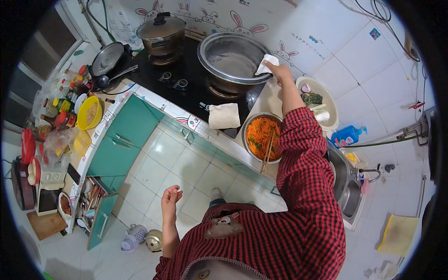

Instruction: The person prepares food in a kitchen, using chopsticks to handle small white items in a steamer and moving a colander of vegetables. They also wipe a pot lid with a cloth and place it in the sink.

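My right hand (280, 72) pinches a folded white cloth (267, 64) against the right rim of a large metal basin (229, 59). The basin sits on the right burner of a black glass gas stove (164, 94), with a pale film or shallow liquid inside. A second folded cloth (224, 116) lies on the stove's front edge. Over the floor, apart from everything, my left hand (170, 197) hangs with nothing in it and its fingers loosely bent. Below my right forearm stands a metal bowl (244, 147) of shredded carrot (260, 134) with greens; wooden chopsticks (268, 152) rest in it.
A lidded pot (161, 35) occupies the left burner; a wok with a lid (107, 58) and a ladle (115, 77) are beside it. A vegetable basket (332, 108), blue pump bottle (348, 135) and sink (351, 199) lie right. A cabinet door (101, 222) stands open lower left, near floor kettles (154, 240).
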`<state>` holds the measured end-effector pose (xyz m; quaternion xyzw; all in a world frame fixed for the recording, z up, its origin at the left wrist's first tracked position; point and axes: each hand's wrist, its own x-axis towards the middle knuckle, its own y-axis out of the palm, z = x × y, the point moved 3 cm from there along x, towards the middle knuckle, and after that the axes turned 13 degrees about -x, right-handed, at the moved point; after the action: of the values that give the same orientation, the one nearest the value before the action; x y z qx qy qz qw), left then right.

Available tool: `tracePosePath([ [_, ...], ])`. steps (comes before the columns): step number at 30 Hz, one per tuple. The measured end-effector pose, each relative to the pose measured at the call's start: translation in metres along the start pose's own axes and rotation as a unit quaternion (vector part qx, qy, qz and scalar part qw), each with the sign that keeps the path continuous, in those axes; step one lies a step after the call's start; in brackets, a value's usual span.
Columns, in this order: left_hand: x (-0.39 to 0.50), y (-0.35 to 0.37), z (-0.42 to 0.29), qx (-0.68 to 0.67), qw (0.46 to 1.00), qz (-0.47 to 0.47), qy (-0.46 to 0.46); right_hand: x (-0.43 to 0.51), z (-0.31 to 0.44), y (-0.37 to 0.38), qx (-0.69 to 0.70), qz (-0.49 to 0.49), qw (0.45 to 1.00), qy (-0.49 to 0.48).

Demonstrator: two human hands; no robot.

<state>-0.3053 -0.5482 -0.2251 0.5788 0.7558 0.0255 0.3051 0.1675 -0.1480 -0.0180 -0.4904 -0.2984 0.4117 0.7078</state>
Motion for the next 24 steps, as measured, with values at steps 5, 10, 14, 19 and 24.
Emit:
tracePosePath([
  [5, -0.004, -0.009, 0.004, -0.012, 1.0, -0.009, -0.009, 0.011, 0.007, 0.006, 0.166, 0.17, 0.97, 0.043],
  [10, -0.009, -0.014, 0.012, -0.009, 1.0, -0.009, -0.013, 0.019, -0.001, 0.025, 0.32, 0.255, 0.908, 0.085],
  [14, -0.013, -0.015, 0.013, -0.005, 1.0, -0.002, -0.006, 0.029, -0.005, 0.035, 0.296, 0.229, 0.921, 0.105],
  [19, -0.02, -0.014, 0.014, 0.007, 1.0, 0.0, -0.008, 0.023, -0.002, 0.048, 0.46, 0.17, 0.869, 0.068],
  [24, -0.022, -0.009, 0.014, 0.026, 0.999, 0.019, 0.0, 0.003, -0.002, 0.039, 0.478, 0.08, 0.874, 0.036],
])
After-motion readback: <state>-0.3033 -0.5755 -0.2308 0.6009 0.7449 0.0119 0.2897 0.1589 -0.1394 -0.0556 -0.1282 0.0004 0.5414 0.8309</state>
